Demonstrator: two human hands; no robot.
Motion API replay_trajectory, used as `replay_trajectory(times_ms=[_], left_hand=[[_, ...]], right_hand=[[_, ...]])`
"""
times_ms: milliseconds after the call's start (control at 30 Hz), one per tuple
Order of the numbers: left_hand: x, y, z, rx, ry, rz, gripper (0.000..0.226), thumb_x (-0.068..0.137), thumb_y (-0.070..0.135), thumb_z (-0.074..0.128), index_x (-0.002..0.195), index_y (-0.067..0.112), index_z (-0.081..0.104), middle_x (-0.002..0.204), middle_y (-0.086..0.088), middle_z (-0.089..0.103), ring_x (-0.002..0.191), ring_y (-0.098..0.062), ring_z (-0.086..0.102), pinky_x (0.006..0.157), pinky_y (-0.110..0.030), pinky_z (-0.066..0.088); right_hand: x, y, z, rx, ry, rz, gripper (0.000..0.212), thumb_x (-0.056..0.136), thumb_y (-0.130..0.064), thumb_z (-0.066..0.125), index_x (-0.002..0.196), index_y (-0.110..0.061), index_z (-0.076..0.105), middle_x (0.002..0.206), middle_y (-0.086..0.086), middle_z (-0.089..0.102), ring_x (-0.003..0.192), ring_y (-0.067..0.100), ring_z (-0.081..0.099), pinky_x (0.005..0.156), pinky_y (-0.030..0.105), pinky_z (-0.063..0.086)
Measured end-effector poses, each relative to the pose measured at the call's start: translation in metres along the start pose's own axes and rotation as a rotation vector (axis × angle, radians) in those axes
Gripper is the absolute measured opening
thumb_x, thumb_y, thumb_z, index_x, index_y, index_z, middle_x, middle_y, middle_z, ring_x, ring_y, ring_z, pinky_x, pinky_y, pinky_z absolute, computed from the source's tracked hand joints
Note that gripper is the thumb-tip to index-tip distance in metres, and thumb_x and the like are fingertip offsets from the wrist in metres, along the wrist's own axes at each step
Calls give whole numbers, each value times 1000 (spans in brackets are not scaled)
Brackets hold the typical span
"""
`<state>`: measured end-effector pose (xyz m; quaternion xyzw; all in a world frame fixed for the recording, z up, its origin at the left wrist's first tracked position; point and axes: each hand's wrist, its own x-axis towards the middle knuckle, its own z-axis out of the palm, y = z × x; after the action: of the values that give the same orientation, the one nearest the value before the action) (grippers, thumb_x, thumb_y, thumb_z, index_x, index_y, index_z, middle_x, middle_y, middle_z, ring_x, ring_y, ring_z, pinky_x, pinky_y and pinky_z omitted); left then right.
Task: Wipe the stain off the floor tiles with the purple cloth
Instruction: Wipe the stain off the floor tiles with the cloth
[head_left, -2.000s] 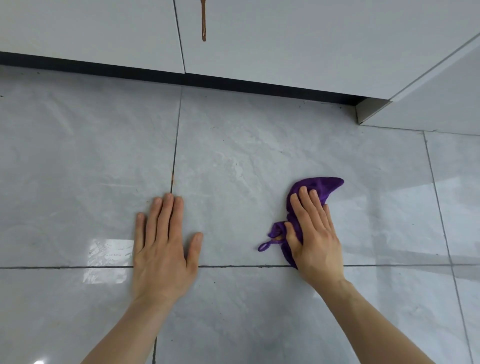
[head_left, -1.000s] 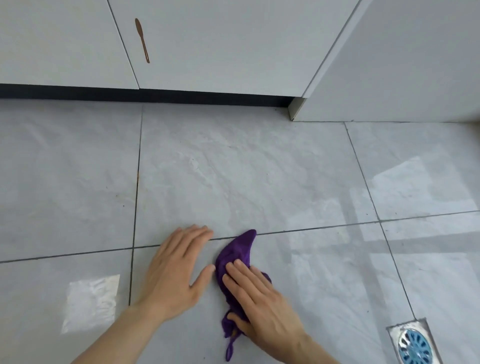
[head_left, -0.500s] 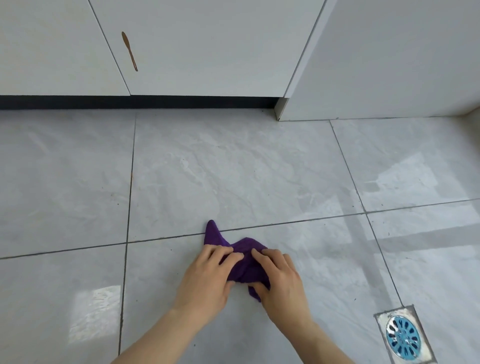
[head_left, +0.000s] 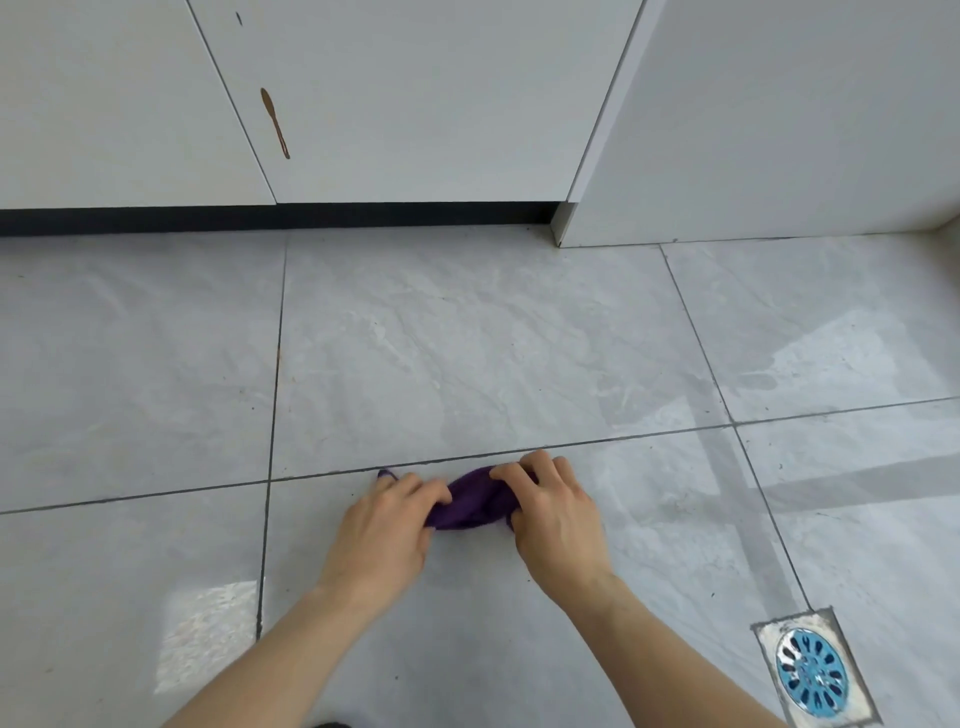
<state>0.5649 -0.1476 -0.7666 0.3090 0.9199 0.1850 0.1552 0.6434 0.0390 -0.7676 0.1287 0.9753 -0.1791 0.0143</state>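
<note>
I'm bunching the purple cloth (head_left: 470, 501) btwn both hands on the floor tiles (head_left: 467, 353), just below a grout line (head_left: 649, 435). My left hand (head_left: 387, 525) is curling its fingers (head_left: 415, 488) over the cloth's left end, pinching it down; a small purple tip is poking out past them. My right hand (head_left: 553, 512) is gripping the right end w/ fingers bent, thumb tucked under the fabric. A brown drip (head_left: 274, 122) is showing on the white cabinet door (head_left: 415, 93) up ahead, and a faint brownish mark (head_left: 278, 356) is sitting on the vertical grout line. A blue floor drain (head_left: 811, 674) is at lower right, well apart.
</note>
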Motion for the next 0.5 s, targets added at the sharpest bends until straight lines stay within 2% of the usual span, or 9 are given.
replay_trajectory(times_ms=[100,233,500], left_hand=[[17,-5,-35,-11,72,-10,38,76,5,68,101,32,59,92,8,63,87,-24,58,70,-40,52],[26,3,-84,0,94,11,35,80,6,68,102,31,58,91,9,62,85,-23,56,69,-42,53],[-15,61,-213,4,39,-24,36,83,5,66,103,33,56,90,12,60,86,-20,53,69,-41,54]], right_hand=[[20,-12,-19,-1,45,-29,59,65,7,75,113,-26,65,103,-2,60,85,24,56,55,27,44],[38,-27,-57,-15,90,-54,58,67,9,73,113,-25,66,102,-1,60,83,25,55,58,27,37],[12,-86,-182,-2,79,-35,59,66,10,69,113,-26,67,101,-3,61,82,25,55,58,28,39]])
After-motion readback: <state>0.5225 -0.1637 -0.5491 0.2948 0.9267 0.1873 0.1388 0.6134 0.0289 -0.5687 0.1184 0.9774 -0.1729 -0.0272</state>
